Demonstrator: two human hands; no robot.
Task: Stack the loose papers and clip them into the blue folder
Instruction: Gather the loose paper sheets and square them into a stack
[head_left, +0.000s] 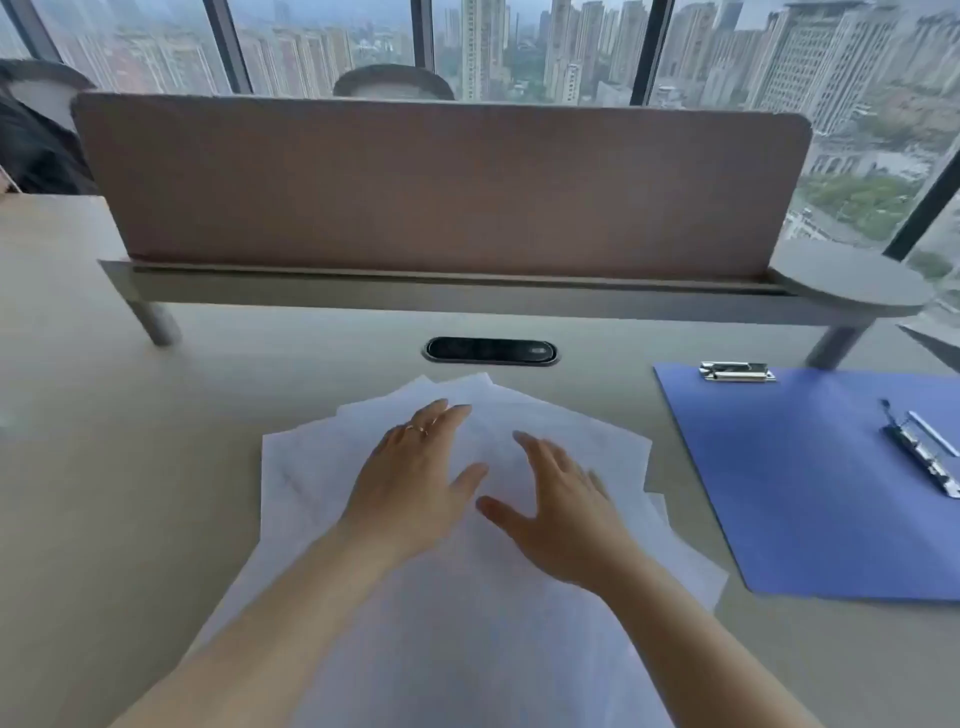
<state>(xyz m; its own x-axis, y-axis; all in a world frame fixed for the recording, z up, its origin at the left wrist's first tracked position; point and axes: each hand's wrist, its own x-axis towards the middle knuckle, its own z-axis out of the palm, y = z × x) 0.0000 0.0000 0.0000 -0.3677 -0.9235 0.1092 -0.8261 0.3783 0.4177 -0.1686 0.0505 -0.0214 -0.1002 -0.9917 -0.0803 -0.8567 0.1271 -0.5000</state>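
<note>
Several loose white papers (311, 483) lie fanned out and overlapping on the desk in front of me. My left hand (415, 478), with a ring on one finger, rests flat on the papers, fingers spread. My right hand (561, 509) lies flat on them just to its right, fingers apart too. Neither hand holds anything. The blue folder (800, 493) lies open on the desk at the right, apart from the papers. It has a metal clip (736, 371) at its top edge and a second metal clamp (922, 457) near its right side.
A brown divider panel (441, 187) on a raised grey shelf (852, 283) crosses the desk's far side. A black oval cable port (491, 351) sits below it. People sit behind the panel and at far left (36, 135). Windows show city buildings.
</note>
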